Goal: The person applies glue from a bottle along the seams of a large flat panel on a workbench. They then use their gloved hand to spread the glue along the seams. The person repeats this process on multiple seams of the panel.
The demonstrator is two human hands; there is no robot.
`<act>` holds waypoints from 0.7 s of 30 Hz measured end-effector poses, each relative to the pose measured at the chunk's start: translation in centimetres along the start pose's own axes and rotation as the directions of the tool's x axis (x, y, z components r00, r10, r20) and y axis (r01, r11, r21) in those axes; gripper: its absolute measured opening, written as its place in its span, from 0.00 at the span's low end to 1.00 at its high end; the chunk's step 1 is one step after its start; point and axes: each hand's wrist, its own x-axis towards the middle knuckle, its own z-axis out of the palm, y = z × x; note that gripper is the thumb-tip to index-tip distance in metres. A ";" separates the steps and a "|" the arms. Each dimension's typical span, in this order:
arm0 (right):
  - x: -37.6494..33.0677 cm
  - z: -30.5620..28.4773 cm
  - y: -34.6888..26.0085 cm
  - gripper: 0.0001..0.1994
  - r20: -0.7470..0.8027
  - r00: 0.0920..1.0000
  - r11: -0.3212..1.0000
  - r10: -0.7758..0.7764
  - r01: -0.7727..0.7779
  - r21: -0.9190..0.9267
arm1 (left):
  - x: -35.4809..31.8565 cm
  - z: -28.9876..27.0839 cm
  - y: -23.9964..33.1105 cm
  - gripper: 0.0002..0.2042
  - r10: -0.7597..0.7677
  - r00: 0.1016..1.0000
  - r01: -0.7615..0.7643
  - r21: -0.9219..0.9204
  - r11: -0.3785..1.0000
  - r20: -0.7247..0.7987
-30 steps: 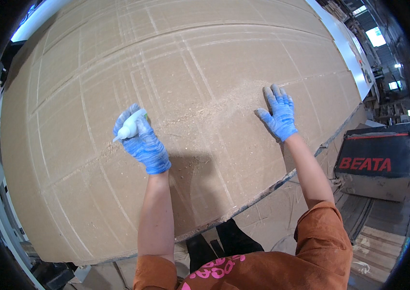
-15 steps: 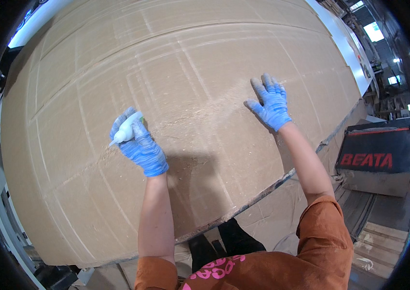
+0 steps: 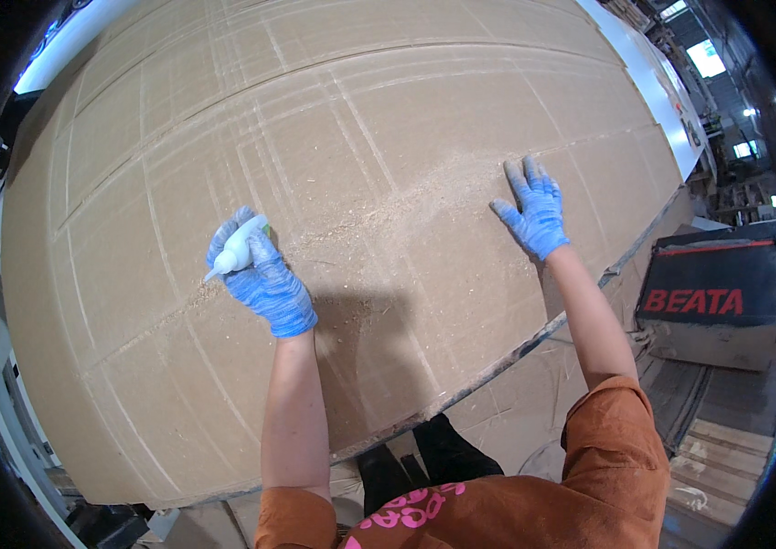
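Brown cardboard (image 3: 113, 311) makes a broad work surface, pale dust (image 3: 379, 218) strewn across its middle.
Over the surface's left part, well back from the near edge, the blue-gloved left hand (image 3: 273, 288) has its fingers wrapped round a pale squeeze bottle (image 3: 240, 249). That bottle's long axis runs slantwise, its nozzle (image 3: 211, 275) aiming toward the near left corner. Toward the right edge, the right hand (image 3: 536, 212) grips nothing, fingers spread beside the dust; whether the palm presses down, I can't tell. To me it looks like a step of handling the dust, bottle held aside; carrying on would call for a flat right palm and a nozzle kept clear.
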 end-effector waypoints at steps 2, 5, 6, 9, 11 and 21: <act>0.6 0.2 0.9 0.38 -0.029 0.998 0.998 0.058 -0.057 0.032 | 0.0 0.0 0.1 0.14 0.006 1.000 -0.006 0.005 1.000 -0.005; 0.7 0.4 1.3 0.38 -0.018 0.995 0.995 0.099 -0.099 0.011 | -0.1 -0.1 0.0 0.14 0.002 1.000 -0.002 -0.007 1.000 0.007; 0.7 0.4 1.4 0.38 -0.005 0.994 0.994 0.105 -0.105 -0.008 | -0.1 -0.1 -0.1 0.14 -0.003 1.000 0.003 -0.010 1.000 0.005; 1.3 0.7 1.8 0.38 -0.016 0.981 0.981 0.195 -0.195 0.007 | -0.1 -0.1 -0.2 0.14 -0.009 1.000 0.009 -0.025 1.000 0.004; 1.7 1.0 2.3 0.38 -0.035 0.986 0.987 0.163 -0.164 -0.003 | -0.1 -0.1 -0.3 0.14 0.005 1.000 -0.005 -0.043 0.999 0.004; 2.7 1.1 2.8 0.37 -0.014 0.987 0.983 0.160 -0.158 0.094 | 0.0 0.0 -0.2 0.15 0.009 1.000 -0.009 -0.012 1.000 0.008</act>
